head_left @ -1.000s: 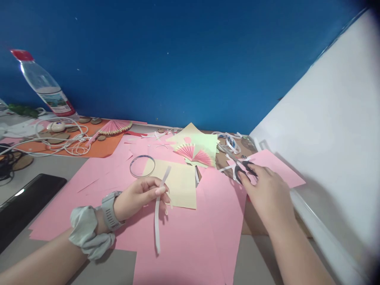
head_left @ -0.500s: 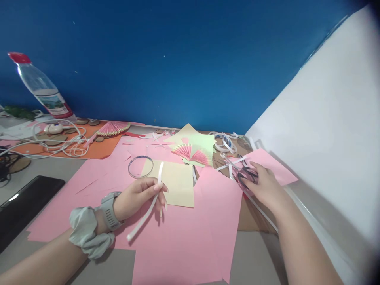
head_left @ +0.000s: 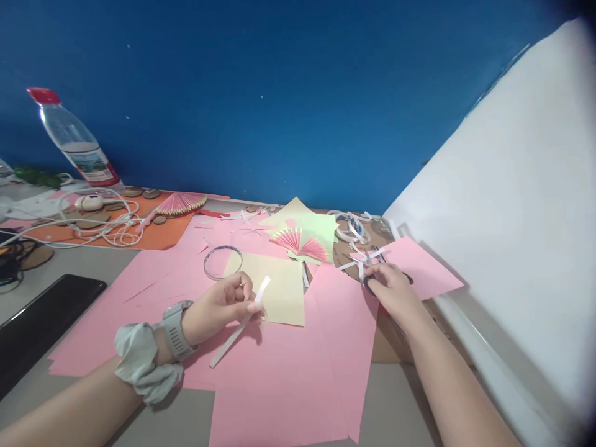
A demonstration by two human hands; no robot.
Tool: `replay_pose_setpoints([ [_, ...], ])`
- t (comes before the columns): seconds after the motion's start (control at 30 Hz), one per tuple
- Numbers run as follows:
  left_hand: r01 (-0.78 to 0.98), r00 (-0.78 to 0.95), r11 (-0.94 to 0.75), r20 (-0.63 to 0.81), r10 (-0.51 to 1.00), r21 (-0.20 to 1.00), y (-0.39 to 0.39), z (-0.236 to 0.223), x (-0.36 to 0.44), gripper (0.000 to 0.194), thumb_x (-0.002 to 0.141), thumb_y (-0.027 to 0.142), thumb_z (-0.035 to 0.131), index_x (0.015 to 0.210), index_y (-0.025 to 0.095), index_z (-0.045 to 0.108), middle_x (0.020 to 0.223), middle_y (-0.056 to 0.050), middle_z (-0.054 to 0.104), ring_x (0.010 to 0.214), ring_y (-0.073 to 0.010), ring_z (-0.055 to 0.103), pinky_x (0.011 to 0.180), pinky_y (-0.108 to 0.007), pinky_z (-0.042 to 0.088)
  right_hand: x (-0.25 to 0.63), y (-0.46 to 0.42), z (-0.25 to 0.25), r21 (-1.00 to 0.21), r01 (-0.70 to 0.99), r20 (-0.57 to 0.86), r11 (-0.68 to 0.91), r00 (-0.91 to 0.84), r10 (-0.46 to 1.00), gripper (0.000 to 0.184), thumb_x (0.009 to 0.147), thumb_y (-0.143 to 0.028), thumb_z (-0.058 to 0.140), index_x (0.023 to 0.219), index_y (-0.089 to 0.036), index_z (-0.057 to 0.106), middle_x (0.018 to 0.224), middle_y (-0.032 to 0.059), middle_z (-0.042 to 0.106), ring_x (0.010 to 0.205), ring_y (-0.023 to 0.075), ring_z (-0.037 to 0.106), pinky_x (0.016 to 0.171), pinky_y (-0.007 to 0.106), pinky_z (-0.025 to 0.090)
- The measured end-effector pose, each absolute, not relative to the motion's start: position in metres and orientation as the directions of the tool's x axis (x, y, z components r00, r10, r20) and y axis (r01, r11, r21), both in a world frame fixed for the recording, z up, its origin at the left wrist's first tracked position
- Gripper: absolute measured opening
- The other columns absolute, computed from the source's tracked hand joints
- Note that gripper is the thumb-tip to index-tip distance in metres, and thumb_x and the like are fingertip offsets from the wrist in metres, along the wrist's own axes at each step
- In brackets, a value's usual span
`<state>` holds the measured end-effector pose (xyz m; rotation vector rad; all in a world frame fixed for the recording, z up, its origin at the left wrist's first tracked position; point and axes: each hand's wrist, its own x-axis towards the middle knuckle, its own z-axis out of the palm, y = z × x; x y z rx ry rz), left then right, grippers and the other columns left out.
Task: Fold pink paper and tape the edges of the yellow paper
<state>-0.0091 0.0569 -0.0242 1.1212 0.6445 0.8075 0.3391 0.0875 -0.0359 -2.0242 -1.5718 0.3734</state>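
My left hand [head_left: 228, 305] pinches a narrow white strip [head_left: 231, 338], which looks like a piece of tape, between thumb and fingers. It holds the strip slanted above the pink paper and the near edge of a pale yellow sheet [head_left: 279, 292]. A thin ring [head_left: 205, 264] lies just beyond this hand. On the right, my right hand [head_left: 390, 287] is closed at the black-handled scissors [head_left: 368, 285], its fingers hiding most of the handles. White strips lie around the scissors' blades. Two small pleated pink paper fans [head_left: 287, 238] rest on a light green sheet [head_left: 321, 225].
Pink sheets [head_left: 288, 385] cover the middle of the table. A black phone [head_left: 51, 323] lies at left. Behind it are tangled white cable [head_left: 121, 231], orange paper [head_left: 162, 234] and a bottle [head_left: 86, 152]. A tape roll [head_left: 352, 228] sits near the blue wall; a white wall bounds the right.
My right hand has moved left and closed in over the scissors' handles. My left hand has turned the white strip, so its upper end leans further right.
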Motion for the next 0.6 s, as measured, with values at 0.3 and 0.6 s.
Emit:
replay_pose_setpoints([
  [0.3,-0.204,0.590,0.234,-0.071,0.804,0.951,0.058,-0.025,-0.010,0.021,0.075,0.024,0.070,0.072,0.014,0.052,0.072,-0.005,0.069,0.064,-0.0133,0.064,0.058,-0.024,0.048,0.302,0.070,-0.011,-0.615,0.787,0.294,0.048,0.172,0.940,0.025,0.085,-0.029,0.043,0.103,-0.022,0.060,0.108,0.0078,0.056,0.094,0.0205,0.053,0.085,0.035,0.042],
  [0.6,-0.196,0.686,0.272,-0.066,0.724,0.942,0.055,-0.027,-0.010,0.031,0.065,0.029,0.077,0.076,0.013,0.053,0.067,-0.003,0.066,0.060,-0.0143,0.063,0.051,-0.021,0.043,0.200,0.039,0.028,-0.905,0.312,-0.003,0.291,-0.687,0.726,0.031,0.092,-0.033,0.043,0.121,-0.033,0.055,0.107,0.0044,0.046,0.101,0.0164,0.048,0.091,0.033,0.041],
])
